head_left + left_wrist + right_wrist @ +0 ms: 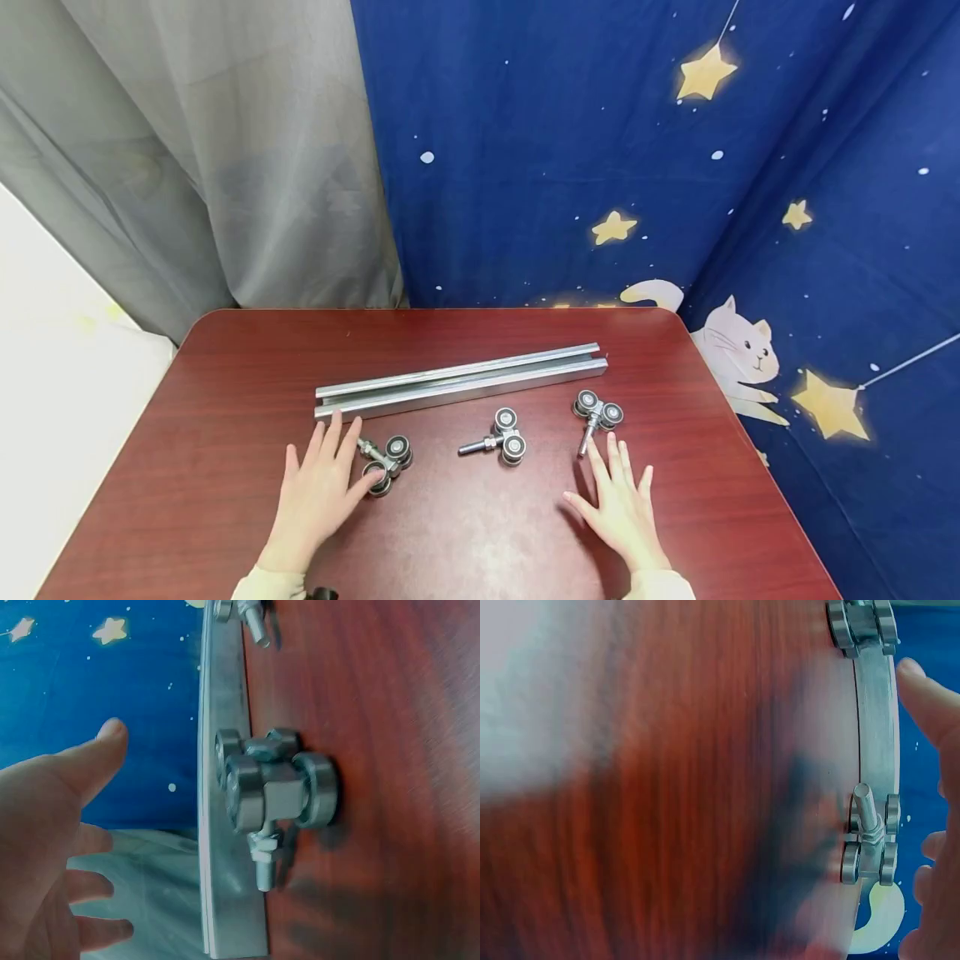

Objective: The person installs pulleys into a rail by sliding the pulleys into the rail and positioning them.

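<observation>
A silver metal channel rail [465, 393] lies slantwise across the table, its slot visible. In front of it are three roller trolleys with bearing wheels and a threaded bolt: left [393, 457], middle [512, 448] and right [592, 408]. My left hand [315, 492] spreads its fingers over the left trolley, the thumb overlapping one wheel in the head view. The left wrist view shows a gap between that hand [45, 817] and the trolley [283, 796]. My right hand [622, 508] is spread just below the right trolley's bolt, holding nothing; the right wrist view shows this trolley [870, 844] too.
The reddish-brown wooden table [247, 367] has rounded far corners. Behind it hang a grey curtain [285, 167] and a blue curtain [525, 167] with stars and a cat. A white surface [52, 400] is at the left.
</observation>
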`<state>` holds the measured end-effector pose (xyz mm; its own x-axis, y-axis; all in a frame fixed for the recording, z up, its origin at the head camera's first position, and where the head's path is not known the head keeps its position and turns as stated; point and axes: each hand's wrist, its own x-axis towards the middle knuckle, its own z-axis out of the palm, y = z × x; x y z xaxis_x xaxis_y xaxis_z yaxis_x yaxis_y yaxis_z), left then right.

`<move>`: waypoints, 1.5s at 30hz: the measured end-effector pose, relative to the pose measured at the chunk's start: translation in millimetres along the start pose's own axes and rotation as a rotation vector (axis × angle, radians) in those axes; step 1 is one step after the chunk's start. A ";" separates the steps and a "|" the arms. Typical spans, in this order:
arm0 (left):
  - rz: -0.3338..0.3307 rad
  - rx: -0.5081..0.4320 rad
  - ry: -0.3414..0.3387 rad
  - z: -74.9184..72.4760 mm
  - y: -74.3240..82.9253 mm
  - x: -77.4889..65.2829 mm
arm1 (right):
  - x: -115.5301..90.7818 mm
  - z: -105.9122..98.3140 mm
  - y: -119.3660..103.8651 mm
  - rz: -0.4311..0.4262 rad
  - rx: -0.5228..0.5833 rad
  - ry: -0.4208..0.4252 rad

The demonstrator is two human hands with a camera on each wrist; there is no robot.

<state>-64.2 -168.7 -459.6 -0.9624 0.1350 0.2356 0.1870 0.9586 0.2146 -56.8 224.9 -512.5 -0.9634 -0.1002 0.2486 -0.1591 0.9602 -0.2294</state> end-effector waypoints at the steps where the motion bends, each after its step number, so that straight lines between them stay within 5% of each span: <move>1: -0.004 -0.008 -0.006 -0.2 -1.4 4.1 | 1.2 0.4 1.0 0.012 0.007 -0.005; 9: 0.056 -0.019 0.049 14.0 -28.9 40.6 | 12.3 6.9 3.1 0.039 0.102 -0.002; 23: 0.092 -0.023 -0.177 31.0 -66.2 87.4 | 22.5 23.4 1.6 0.007 0.181 0.046; 30: 0.116 0.006 -0.287 32.8 -73.0 104.3 | 28.4 26.4 -0.4 0.026 0.183 0.046; 45: 0.145 -0.044 -0.387 24.3 -72.5 126.8 | 30.6 28.9 4.7 0.025 0.160 0.115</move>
<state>-204.5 -215.0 -468.3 -0.9269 0.3602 -0.1056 0.3262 0.9122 0.2479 -93.3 218.8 -533.1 -0.9380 -0.0378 0.3447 -0.1767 0.9074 -0.3812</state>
